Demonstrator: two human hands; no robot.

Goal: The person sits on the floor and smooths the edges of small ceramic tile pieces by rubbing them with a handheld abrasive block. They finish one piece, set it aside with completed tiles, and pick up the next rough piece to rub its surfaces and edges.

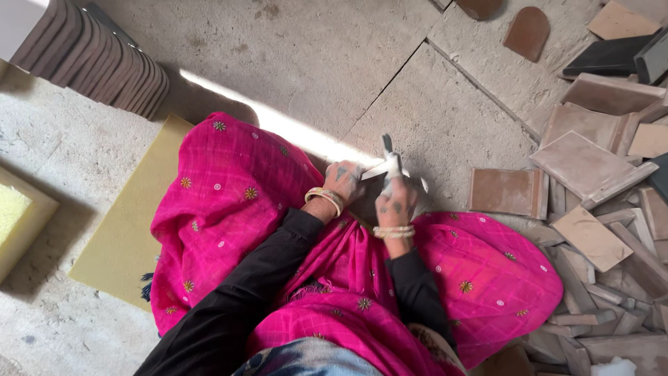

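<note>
Seemingly mid-stroke, the right hand (395, 202) is clenched around a pale, slim tool (392, 166) that stands nearly upright out of the fist, dark at its tip. Just beside the tool, the left hand (346, 181) closes on something small and pale (374, 171) that meets the tool's side; what that piece is cannot be told, as it is mostly hidden by the fingers. Both hands sit close together, knuckles up, low over the person's lap.

To judge from the grip, the work would go best with the left hand keeping its piece steady and the right hand moving the tool in short, controlled strokes, fingers clear of the edge.

Both wrists wear pale bangles (325, 198), and black sleeves (261, 278) run back toward the camera, elbows bent and drawn in. Below the tool, bright pink cloth (229, 195) with small embroidered flowers spreads over the knees.

Beyond the tool lies a rough concrete floor (313, 63) crossed by a strip of sunlight. Right of the tool, one brown tile (506, 191) lies flat, and further right is a loose heap of brown tiles (605, 181). Far to the upper left of the tool, a row of dark tiles (97, 59) stands on edge. Left of the tool, a yellow foam mat (122, 237) lies under the cloth.
</note>
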